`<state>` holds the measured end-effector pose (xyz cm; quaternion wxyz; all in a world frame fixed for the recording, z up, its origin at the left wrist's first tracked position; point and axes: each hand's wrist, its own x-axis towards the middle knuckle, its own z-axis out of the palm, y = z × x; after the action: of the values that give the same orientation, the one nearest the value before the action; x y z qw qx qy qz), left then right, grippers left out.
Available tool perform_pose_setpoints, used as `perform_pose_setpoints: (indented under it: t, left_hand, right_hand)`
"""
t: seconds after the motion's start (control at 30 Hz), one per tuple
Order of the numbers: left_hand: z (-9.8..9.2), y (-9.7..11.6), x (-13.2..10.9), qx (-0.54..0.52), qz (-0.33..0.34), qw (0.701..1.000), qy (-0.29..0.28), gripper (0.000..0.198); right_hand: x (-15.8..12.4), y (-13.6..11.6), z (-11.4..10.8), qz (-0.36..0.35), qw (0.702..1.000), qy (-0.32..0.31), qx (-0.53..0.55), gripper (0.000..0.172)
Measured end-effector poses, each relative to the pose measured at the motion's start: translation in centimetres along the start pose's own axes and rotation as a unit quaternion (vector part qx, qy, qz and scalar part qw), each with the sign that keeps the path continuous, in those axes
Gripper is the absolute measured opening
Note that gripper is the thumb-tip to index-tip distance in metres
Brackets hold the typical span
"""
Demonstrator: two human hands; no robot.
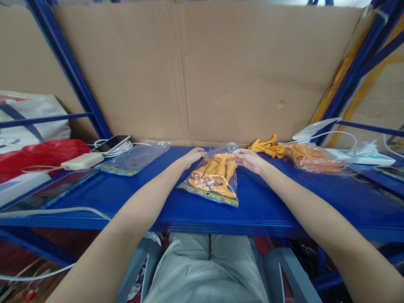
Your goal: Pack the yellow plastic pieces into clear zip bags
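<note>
A clear plastic bag (pixel 211 195) with a colourful printed strip along its near edge lies on the blue shelf in front of me. Several orange plastic pieces (pixel 221 169) with tapered, branching shapes are inside it. My left hand (pixel 194 157) holds the bag's far left edge, fingers bent over it and partly hidden. At the far right corner, my right hand (pixel 248 160) pinches the plastic between thumb and fingers. Just beyond that hand, loose orange pieces (pixel 267 147) sit in a small heap beside another clear bag (pixel 312 158) of orange pieces.
On the left lie a flat clear bag (pixel 134 159), a phone (pixel 111 144) on a coiled white cable, a white power bank (pixel 82 161) and a red bag (pixel 44 155). Cardboard (pixel 221 75) backs the blue shelf (pixel 261 206). Blue posts stand at both sides.
</note>
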<state>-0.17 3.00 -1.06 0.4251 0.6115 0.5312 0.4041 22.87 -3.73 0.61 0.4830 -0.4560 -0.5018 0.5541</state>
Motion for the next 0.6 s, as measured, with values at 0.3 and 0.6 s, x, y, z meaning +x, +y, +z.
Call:
perform_pose_setpoints:
  t: [0.3,0.6]
  left_hand:
    - [-0.1,1.0,-0.2,-0.037,-0.016,0.997,0.060,0.031]
    - [0.0,0.8,-0.5,0.044,0.034,0.998,0.044,0.019]
  right_hand:
    - [0.6,0.4,-0.3,0.016,0.998,0.044,-0.053,0.021]
    - [0.4,0.2,0.0,0.003,0.991,0.069,-0.115,0.027]
